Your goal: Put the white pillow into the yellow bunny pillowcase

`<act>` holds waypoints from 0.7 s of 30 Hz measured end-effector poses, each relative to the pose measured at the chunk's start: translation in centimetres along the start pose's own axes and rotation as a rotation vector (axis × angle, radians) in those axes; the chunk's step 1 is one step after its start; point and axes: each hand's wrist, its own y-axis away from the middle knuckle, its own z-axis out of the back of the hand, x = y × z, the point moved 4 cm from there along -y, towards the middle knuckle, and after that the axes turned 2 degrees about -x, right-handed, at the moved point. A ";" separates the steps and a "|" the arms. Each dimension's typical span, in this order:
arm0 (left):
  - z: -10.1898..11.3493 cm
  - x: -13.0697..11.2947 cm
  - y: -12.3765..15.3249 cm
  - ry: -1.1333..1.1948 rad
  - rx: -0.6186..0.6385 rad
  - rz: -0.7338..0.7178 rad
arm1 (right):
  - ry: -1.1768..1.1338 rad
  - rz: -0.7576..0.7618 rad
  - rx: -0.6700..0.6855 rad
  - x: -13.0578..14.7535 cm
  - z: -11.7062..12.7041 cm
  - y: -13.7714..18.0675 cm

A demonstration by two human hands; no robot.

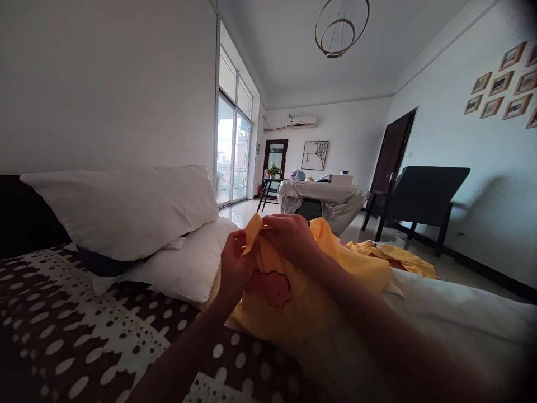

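Observation:
A yellow cloth [310, 302] with a reddish, dark-outlined print lies spread in front of me, partly over a white quilt-like layer [453, 302]. My left hand [235, 268] pinches a raised edge of the cloth between thumb and fingers. Close beside it on the right, my right hand [289, 234] is closed on the same gathered edge, its fingertips mostly turned away. A small folded corner of the fabric sticks up between both hands. Whether the cloth is a cover or a garment, I cannot tell.
White pillows [126, 210] are stacked at the left on a brown bedspread [54, 324] with white dots. More yellow fabric [394, 257] lies at the far right edge. Beyond stand a plastic-covered table [323, 193], a dark chair [423, 196] and a plant stand [271, 187].

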 end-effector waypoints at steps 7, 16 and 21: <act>-0.2 -1.3 -1.8 0.227 0.171 0.192 | -0.002 -0.025 0.092 -2.5 1.2 -0.1; 0.9 -0.8 -2.2 0.198 0.088 0.095 | -0.163 -0.049 0.600 -11.2 3.5 3.3; 0.4 -1.3 -2.5 -0.097 -0.141 -0.312 | 0.081 -0.099 0.354 -11.8 2.3 3.4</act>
